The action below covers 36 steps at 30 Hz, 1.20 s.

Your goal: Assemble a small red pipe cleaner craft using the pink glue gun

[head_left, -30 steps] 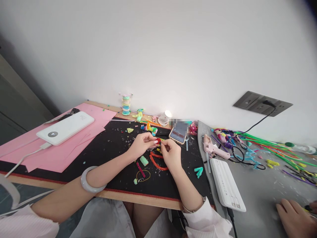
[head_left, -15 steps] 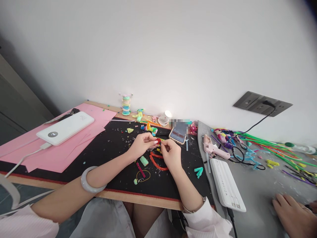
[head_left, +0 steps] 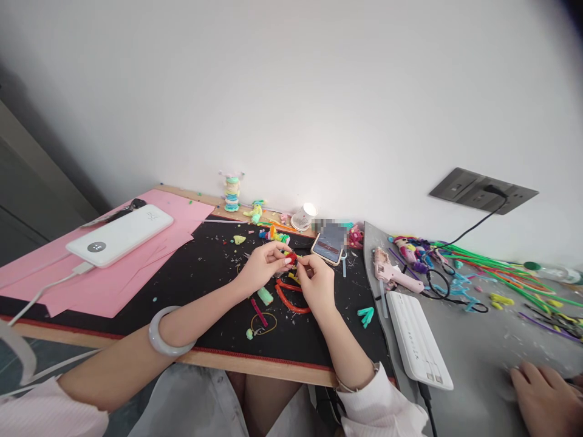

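Between the fingertips of both hands is a small fuzzy red piece (head_left: 292, 258), which looks like pipe cleaner; its full shape is partly hidden. My left hand (head_left: 265, 266) pinches it from the left with thumb and forefinger. From the right, my right hand (head_left: 316, 278) closes its thumb and forefinger on the other side. Below the hands, a bent orange pipe cleaner (head_left: 291, 305) lies on the black mat (head_left: 200, 315). Near it are a mint-green fuzzy piece (head_left: 265, 296), a magenta strip (head_left: 259, 312) and a thin loop (head_left: 274, 328).
A phone (head_left: 328, 244) and a paper cup (head_left: 303, 216) stand beyond the hands. Rightward are a pink glue gun (head_left: 395, 273), a white power bank (head_left: 419, 340) and green pipe cleaners (head_left: 483, 262). Another person's hand (head_left: 544, 394) rests at far right. Pink paper (head_left: 109, 297) holds a second power bank (head_left: 121, 235).
The fingers of my left hand have shifted slightly around the red piece, and more of it shows. The other person's hand has slid a little to the right.
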Tool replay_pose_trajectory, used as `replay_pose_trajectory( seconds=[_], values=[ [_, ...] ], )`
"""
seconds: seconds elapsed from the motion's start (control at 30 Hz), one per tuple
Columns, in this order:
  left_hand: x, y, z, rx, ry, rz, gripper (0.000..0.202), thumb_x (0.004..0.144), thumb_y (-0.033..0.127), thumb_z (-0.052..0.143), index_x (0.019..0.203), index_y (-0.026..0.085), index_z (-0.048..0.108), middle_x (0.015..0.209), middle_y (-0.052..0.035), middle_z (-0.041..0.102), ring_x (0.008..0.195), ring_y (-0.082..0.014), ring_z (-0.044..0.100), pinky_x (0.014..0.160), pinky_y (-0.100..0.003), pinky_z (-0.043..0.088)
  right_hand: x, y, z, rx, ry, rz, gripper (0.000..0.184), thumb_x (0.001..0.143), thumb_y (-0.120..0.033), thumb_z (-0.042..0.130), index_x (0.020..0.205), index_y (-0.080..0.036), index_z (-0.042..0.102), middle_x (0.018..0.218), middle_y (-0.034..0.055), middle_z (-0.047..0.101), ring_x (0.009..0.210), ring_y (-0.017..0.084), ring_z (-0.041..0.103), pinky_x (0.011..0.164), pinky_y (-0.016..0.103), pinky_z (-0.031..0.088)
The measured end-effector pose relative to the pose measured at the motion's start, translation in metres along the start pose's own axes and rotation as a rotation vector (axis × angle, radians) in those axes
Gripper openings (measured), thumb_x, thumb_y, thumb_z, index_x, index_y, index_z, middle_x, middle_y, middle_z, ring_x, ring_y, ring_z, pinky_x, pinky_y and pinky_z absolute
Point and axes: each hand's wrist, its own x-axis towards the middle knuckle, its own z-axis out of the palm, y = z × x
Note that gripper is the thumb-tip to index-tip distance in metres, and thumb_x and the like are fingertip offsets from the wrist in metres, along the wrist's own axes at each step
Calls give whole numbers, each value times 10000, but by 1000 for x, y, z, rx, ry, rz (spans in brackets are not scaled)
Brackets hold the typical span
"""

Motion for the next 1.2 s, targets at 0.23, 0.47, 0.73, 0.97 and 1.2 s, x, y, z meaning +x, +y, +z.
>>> replay_pose_trajectory(
  seconds=[0.23,0.47,0.73,0.97,1.2],
  values=[
    [0,0,-1,-19,-11,-28,221,696,285,670,872,171,600,737,0,630,749,-156,660,748,-297,542,0,1,0,-9,-7,-13,133,824,-201,471,751,-168,577,709,18,575,596,122,515,566,234,419],
    [-1,1,0,-42,10,-8,224,704,265,665,870,177,542,728,13,621,739,-144,654,740,-296,542,0,-1,0,22,9,4,128,821,-189,472,785,-164,592,731,24,584,617,125,529,569,232,426],
    [0,3,1,-44,7,-14,328,700,263,668,989,182,536,711,16,616,748,-153,656,752,-320,540,0,-2,0,43,7,12,120,819,-186,481,779,-165,592,728,23,586,610,124,531,563,231,431],
    [0,2,1,-37,-4,-42,270,700,280,670,934,164,603,729,-1,629,756,-156,660,771,-315,538,0,-1,0,35,4,-3,113,820,-184,482,771,-168,583,726,20,579,607,123,525,567,233,428],
    [0,1,0,-38,0,-56,262,691,285,680,910,157,615,734,-4,641,750,-154,665,753,-298,544,0,0,0,14,1,-13,114,822,-185,482,755,-166,572,714,17,570,600,121,515,570,234,420]
  ],
)
